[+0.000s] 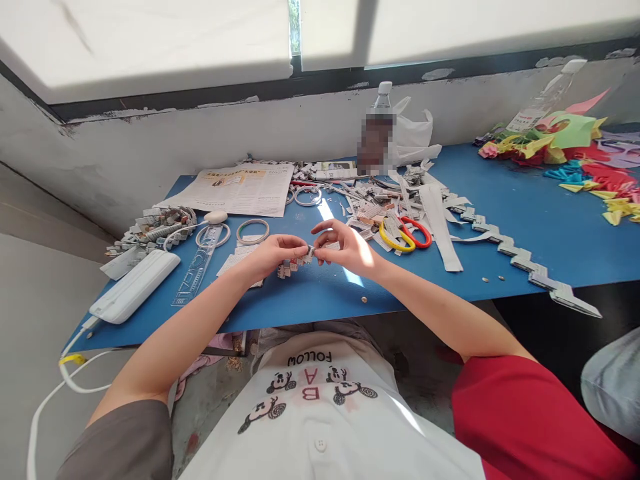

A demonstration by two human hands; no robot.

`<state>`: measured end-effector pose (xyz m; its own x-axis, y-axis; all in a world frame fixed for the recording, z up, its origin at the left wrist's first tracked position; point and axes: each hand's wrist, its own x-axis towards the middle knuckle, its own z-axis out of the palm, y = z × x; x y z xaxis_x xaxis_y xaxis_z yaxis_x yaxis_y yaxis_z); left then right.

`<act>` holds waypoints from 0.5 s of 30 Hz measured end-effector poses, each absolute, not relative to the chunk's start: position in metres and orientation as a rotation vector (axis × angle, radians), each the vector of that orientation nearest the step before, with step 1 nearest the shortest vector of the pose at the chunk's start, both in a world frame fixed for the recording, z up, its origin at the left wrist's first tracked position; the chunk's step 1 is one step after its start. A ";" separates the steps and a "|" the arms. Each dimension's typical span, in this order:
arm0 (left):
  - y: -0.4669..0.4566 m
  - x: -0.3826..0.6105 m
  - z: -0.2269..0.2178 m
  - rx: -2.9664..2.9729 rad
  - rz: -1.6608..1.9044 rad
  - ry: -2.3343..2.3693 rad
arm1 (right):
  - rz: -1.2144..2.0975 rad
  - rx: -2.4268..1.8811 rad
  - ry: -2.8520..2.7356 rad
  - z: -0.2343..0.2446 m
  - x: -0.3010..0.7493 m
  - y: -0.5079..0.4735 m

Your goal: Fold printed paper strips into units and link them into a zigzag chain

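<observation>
Above the front of the blue table, my left hand [270,257] pinches a short zigzag chain of folded newspaper [289,268] between thumb and fingers. My right hand [347,248] meets it at the chain's upper right end, thumb and forefinger closed there and the other fingers loosely curled. Part of the chain hides behind my left fingers. Slips of newsprint [227,262] lie under my left wrist. A tape roll [253,222] rests just beyond that hand. Scissors with red and yellow handles [414,235] lie to the right of my right hand.
A newspaper sheet [240,190] and a heap of folded paper pieces [380,200] lie at the back, with a bottle [383,97] behind. Leftward are a white power strip [135,287] and a clear ruler [197,270]. A long paper chain [523,260] reaches the right front edge.
</observation>
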<state>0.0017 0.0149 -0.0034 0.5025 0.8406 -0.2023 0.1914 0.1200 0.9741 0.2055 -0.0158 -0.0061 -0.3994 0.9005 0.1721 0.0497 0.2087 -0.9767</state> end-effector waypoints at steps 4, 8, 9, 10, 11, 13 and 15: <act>0.013 0.002 -0.002 1.438 0.583 0.973 | 1.303 -0.938 -1.654 -0.008 0.205 -0.016; 0.012 0.002 -0.001 1.504 0.627 1.025 | 1.179 -0.940 -1.600 -0.014 0.200 -0.017; 0.012 0.002 -0.001 1.501 0.644 1.027 | 1.144 -0.928 -1.577 -0.016 0.199 -0.017; 0.012 0.002 -0.001 1.491 0.661 1.025 | 1.121 -0.919 -1.554 -0.016 0.199 -0.017; 0.013 0.002 -0.001 1.479 0.677 1.023 | 1.111 -0.918 -1.539 -0.017 0.199 -0.016; 0.013 0.002 -0.002 1.455 0.699 1.025 | 1.104 -0.969 -1.551 -0.016 0.199 -0.015; 0.013 0.002 -0.002 1.437 0.703 1.036 | 1.080 -1.068 -1.612 -0.013 0.201 -0.014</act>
